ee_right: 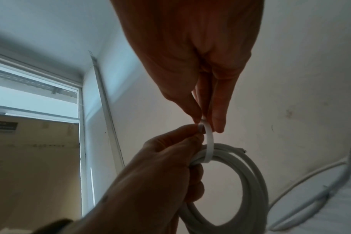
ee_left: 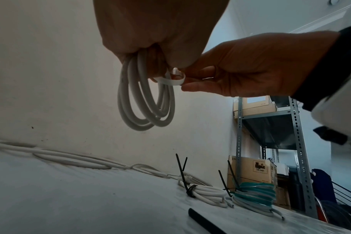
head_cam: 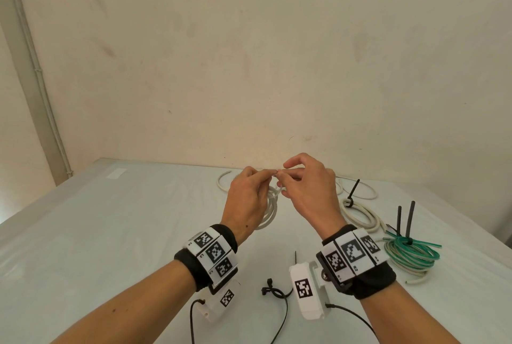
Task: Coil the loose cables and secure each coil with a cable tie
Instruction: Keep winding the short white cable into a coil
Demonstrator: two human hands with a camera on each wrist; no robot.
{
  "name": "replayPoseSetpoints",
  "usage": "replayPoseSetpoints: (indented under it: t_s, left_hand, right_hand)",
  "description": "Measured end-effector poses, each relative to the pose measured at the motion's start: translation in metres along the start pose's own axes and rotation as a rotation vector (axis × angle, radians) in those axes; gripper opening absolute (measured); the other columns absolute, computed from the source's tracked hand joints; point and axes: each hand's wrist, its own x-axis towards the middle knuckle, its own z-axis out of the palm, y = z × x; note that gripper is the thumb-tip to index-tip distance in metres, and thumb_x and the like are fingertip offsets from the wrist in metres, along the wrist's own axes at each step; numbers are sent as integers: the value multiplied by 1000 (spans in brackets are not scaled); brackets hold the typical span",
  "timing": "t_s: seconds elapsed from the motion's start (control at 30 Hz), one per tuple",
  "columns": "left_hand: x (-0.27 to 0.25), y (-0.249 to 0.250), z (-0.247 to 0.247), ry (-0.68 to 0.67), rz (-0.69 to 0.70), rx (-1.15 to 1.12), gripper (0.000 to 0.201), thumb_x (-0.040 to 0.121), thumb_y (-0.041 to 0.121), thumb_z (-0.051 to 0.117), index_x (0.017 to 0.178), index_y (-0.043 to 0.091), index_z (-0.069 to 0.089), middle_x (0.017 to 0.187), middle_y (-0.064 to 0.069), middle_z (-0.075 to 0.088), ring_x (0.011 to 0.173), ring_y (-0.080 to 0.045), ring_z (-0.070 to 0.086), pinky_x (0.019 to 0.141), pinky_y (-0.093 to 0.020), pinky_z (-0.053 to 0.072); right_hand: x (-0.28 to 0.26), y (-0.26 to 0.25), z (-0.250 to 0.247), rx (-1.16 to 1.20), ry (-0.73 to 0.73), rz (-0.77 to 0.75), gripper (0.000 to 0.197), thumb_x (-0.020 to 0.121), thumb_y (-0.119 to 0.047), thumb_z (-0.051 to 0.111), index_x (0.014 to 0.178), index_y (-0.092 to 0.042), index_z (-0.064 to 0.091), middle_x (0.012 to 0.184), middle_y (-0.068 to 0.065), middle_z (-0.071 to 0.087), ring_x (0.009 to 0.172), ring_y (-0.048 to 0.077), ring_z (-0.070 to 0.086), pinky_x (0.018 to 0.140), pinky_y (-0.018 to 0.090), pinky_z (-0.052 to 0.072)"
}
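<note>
Above the table, my left hand (head_cam: 266,177) grips a white cable coil (head_cam: 270,213) that hangs below it. Its lower fingers curl round the bundled turns (ee_right: 250,174). A white cable tie (ee_right: 209,139) loops round the top of the coil. My left thumb and forefinger pinch one end of the tie. My right hand (head_cam: 285,176) pinches the other end between thumb and forefinger, right against the left fingertips. In the left wrist view the tie (ee_left: 170,80) forms a small loose loop beside the coil (ee_left: 146,101).
On the table (head_cam: 138,233) to the right lie a white coil bound with a black tie (head_cam: 360,213) and a green coil (head_cam: 412,252) with black ties standing up. Loose white cable (head_cam: 360,191) runs along the back. Spare black ties (head_cam: 274,291) lie near me.
</note>
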Motion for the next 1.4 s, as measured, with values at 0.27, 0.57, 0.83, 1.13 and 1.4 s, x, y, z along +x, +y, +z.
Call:
replayPoseSetpoints:
  t_s: [0.27,0.57,0.83,1.13,1.4]
  left_hand:
    - [18,5,-5,50,60,-29,25,104,13,57,116,20,77,88,2,59,78,-15,58,73,-30,49]
    - [33,13,-16,-46,104,-52,27,104,11,57,119,18,77,87,4,58,77,-12,57,71,-16,41]
    - [39,15,-22,-145,90,-52,29,106,14,52,126,16,74,91,2,59,82,-15,58,80,-32,50]
    - [55,26,-38,-182,85,-91,27,106,19,54,123,22,74,96,-4,66,88,-15,62,81,-27,48]
    - [54,36,-33,-164,95,-176,33,106,14,47,126,26,70,95,5,68,93,-14,66,79,-26,48]
  right_hand:
    - [9,-28,-16,381,26,153,11,84,-6,83,91,-6,74,78,10,78,73,21,78,72,33,65]
    - [19,-30,-24,481,-103,246,11,84,-3,84,92,0,79,89,19,78,84,30,79,79,37,64]
    - [22,-25,-33,467,-158,276,19,82,-14,86,95,-1,79,87,11,78,76,17,74,71,27,61]
    - [23,-29,-36,485,-117,49,14,90,-8,78,100,1,78,91,21,78,80,21,74,78,26,61]
    - [21,-38,-22,156,120,-155,4,93,-12,74,89,-10,73,73,1,76,63,12,75,65,25,61]
